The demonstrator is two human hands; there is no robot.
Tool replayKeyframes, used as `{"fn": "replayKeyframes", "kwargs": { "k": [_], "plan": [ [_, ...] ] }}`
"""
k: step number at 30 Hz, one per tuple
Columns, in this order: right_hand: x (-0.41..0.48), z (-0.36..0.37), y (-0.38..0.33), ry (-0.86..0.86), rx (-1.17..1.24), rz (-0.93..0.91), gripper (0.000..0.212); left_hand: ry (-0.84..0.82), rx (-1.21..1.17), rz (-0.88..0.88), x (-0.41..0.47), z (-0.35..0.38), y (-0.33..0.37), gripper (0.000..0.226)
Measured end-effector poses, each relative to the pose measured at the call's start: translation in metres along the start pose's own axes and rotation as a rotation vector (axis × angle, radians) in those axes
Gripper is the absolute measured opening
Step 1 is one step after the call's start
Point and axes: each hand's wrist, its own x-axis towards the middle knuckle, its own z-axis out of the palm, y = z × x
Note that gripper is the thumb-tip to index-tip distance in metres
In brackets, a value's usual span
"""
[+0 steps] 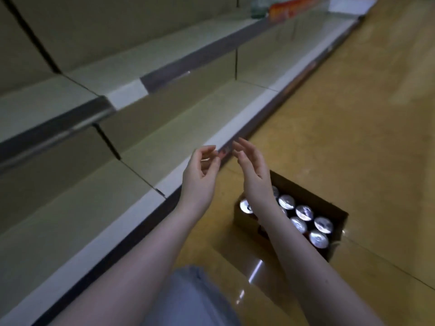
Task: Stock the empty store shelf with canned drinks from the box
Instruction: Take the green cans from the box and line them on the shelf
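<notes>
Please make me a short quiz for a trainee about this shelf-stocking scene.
1. True or false: the left hand holds a can.
2. Where does the box stand? A: on a shelf. B: on the floor. C: on a cart.
3. Fill in: the cans in the box stand ___.
Key: 1 false; 2 B; 3 upright.

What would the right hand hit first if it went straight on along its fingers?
Most likely the white front lip of the bottom shelf, just beyond the right hand; nothing shows between them, though depth is unclear.
</notes>
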Motion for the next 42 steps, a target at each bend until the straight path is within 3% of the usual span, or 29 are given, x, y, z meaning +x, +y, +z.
{"fn": "replayKeyframes", "kwargs": {
  "k": [10, 16, 22, 28, 33, 42],
  "plan": [
    [-0.004, -0.076, 0.070, 0.168, -0.062, 0.145, 0.024, -0.152, 0.126, -0.087, -0.012, 0.071, -0.031, 0.026],
    [0.000, -0.096, 0.148, 0.167, -0.521, 0.563, 0.033, -0.262, 0.237, -0.221, -0.015, 0.075, -0.050, 0.028],
    [0.008, -0.098, 0.197, 0.113, -0.633, 0.744, 0.030, -0.254, 0.260, -0.204, -0.013, 0.059, -0.051, 0.031],
    [0.022, -0.087, 0.215, 0.144, -0.768, 0.755, 0.014, -0.265, 0.297, -0.176, -0.014, 0.040, -0.043, 0.031],
    [0.019, -0.089, 0.200, 0.203, -0.818, 0.723, 0.021, -0.274, 0.330, -0.176, -0.017, 0.030, -0.043, 0.032],
    [0.014, -0.077, 0.082, 0.184, -1.007, 0.351, 0.024, -0.333, 0.359, -0.176, -0.012, 0.041, -0.040, 0.050]
  ]
}}
